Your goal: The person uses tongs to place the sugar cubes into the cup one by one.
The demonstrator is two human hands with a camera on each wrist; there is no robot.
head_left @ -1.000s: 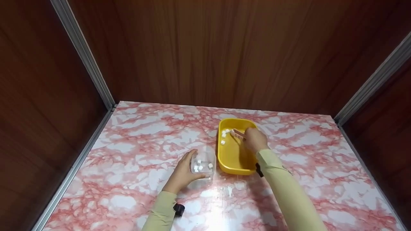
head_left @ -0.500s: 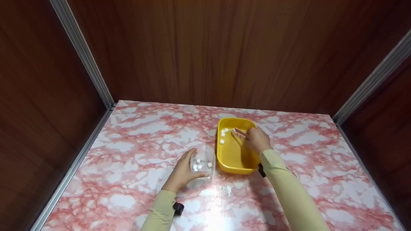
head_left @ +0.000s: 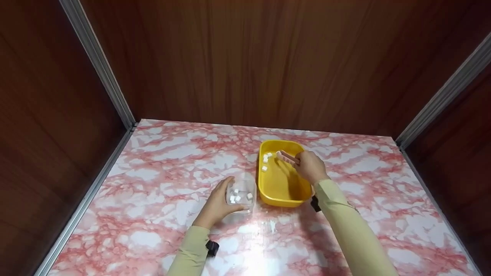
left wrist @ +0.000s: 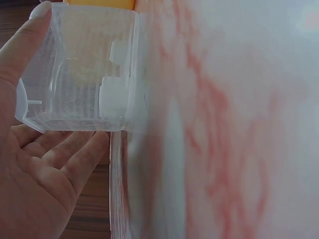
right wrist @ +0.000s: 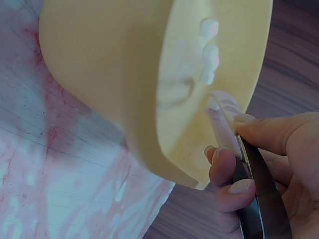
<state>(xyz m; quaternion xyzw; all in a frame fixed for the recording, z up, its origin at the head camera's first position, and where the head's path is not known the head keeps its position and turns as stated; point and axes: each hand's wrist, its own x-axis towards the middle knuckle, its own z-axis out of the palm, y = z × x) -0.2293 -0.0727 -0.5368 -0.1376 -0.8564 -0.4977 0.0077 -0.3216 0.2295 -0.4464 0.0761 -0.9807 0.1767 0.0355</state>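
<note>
My left hand (head_left: 218,203) grips a clear plastic container (head_left: 247,184) from its left side, fingers beyond it and thumb at the near side. Several small white cubes (head_left: 238,198) lie inside; the left wrist view shows the container (left wrist: 84,64) standing on the table. Over the yellow tub (head_left: 282,188), my right hand (head_left: 311,166) holds a pair of tongs (head_left: 288,158) with pinkish tips and dark handles (right wrist: 259,184). Between the tong tips is a white cube (right wrist: 213,103). Several more cubes (head_left: 265,159) lie along the tub's left side.
The tub stands just right of the container on a red-and-white marbled table (head_left: 165,161). Brown wood-grain panels (head_left: 245,65) enclose the back and sides, with metal rails (head_left: 98,57) at the corners. A bright reflection lies on the table in front.
My right hand has drawn slightly right and up with the tongs, carrying the cube away from the others in the tub. The left hand keeps its hold on the container.
</note>
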